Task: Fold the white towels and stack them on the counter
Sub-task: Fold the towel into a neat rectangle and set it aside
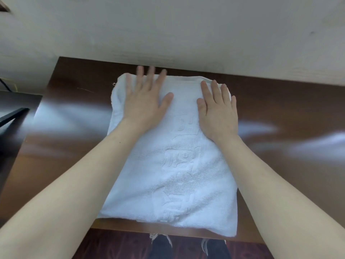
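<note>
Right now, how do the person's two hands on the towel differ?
The left hand is blurred at the fingertips, while the right hand is sharp. The left hand's fingers spread wide and reach past the far edge of the towel; the right hand's lie closer together by its far right corner. Both are flat, palm down, on the towel.

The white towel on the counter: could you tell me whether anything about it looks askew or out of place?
Yes. The white towel lies crooked on the counter: its near right corner hangs over the front edge, and a loose thread sticks out at its far left corner.
</note>
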`<action>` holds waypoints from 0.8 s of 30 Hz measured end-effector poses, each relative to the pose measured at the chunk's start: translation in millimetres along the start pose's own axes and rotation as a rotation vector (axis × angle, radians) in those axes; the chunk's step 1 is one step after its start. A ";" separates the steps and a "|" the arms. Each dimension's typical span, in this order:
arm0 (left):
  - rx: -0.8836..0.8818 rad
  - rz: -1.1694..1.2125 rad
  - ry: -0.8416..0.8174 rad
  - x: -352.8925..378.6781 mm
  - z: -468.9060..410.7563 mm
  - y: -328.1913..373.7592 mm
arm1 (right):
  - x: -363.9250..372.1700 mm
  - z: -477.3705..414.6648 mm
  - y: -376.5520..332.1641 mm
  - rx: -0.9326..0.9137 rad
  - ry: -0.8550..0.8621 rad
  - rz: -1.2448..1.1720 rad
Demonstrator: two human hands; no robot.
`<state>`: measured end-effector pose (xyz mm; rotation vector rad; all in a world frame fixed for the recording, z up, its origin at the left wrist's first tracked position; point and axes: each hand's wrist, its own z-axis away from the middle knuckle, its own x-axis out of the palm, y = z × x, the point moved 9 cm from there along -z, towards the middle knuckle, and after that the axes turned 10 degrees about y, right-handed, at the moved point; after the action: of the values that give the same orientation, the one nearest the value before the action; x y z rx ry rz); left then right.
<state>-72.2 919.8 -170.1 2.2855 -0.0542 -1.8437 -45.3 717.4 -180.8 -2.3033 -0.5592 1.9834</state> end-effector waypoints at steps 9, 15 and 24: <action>0.221 0.049 -0.080 -2.6 -40.8 28.9 | -1.3 -0.2 -1.3 -0.007 0.027 0.008; 0.123 0.079 -0.145 -10.4 -50.3 -9.4 | -3.6 1.7 -3.8 -0.019 0.029 0.007; -0.002 0.126 -0.067 -6.8 -62.7 -45.3 | -3.7 1.1 -5.2 -0.041 0.029 0.019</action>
<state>-17.3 973.6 -159.2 2.1644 -0.2017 -1.8545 -48.0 720.9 -176.0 -2.3656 -0.5838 1.9613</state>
